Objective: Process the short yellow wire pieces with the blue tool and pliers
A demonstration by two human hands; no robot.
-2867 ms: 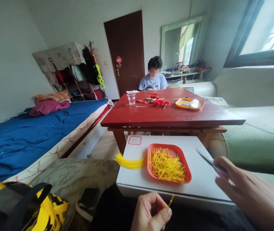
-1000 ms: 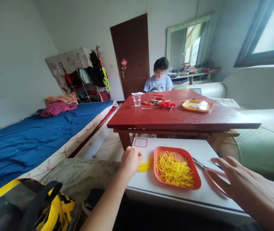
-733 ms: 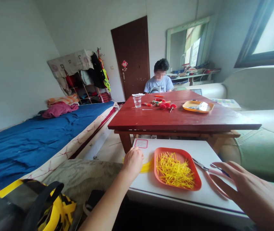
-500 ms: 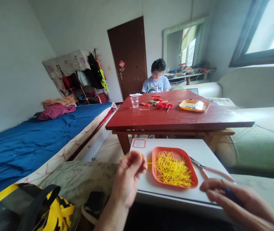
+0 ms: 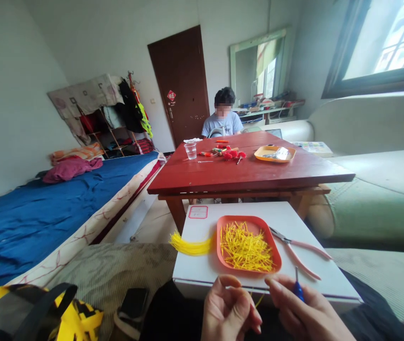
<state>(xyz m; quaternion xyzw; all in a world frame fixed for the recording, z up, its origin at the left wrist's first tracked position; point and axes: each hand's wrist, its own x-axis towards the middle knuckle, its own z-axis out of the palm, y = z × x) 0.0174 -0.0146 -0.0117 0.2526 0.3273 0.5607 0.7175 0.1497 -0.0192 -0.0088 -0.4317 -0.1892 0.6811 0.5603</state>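
My left hand [image 5: 228,308], low in the middle, pinches a thin yellow strand [image 5: 258,301] between thumb and fingers. To its right, my right hand [image 5: 303,305] is closed round a small blue-handled tool [image 5: 298,289] with a thin metal tip pointing up. Just beyond both hands, an orange tray [image 5: 276,258] holds many short yellow pieces [image 5: 246,246] on a white box [image 5: 194,270]. A bundle of long yellow strands [image 5: 193,245] lies left of the tray. Pliers with pink handles [image 5: 299,253] rest open on the box at the right.
A red table [image 5: 202,177] stands beyond the box, bearing a clear cup [image 5: 190,151], red items [image 5: 232,154] and a yellow tray [image 5: 258,154]. A person [image 5: 223,121] sits behind it. A blue-covered bed [image 5: 81,189] is at left, above a phone [image 5: 134,303].
My left hand has moved down and right, uncovering the yellow bundle. My right hand has shifted left, closer to the left one, with the blue tool in it. The view has turned slightly.
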